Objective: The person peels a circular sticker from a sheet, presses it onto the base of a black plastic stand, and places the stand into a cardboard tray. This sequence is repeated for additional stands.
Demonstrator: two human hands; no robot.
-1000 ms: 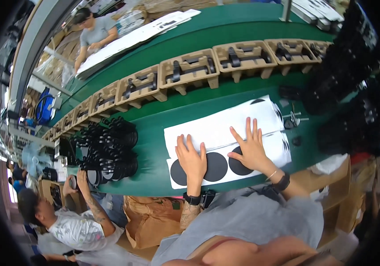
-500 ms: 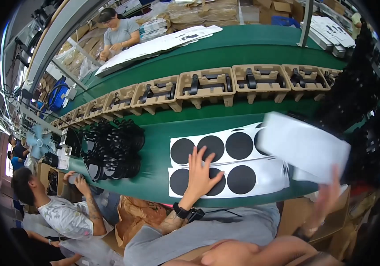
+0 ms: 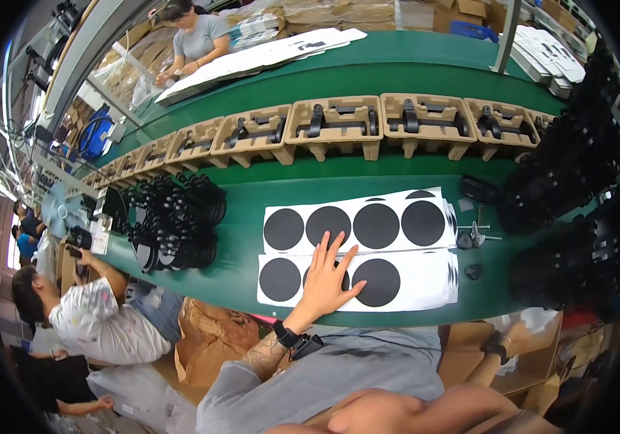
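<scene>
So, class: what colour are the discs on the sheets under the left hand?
Black discs on white sheets, clearest in the head view.

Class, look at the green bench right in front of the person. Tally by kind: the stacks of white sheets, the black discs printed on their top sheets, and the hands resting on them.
Stacks of white sheets: 2
Black discs on the top sheets: 7 (4 far stack, 3 near stack, one partly under the hand)
Hands resting on the sheets: 1, the left hand
Total: 10
</scene>
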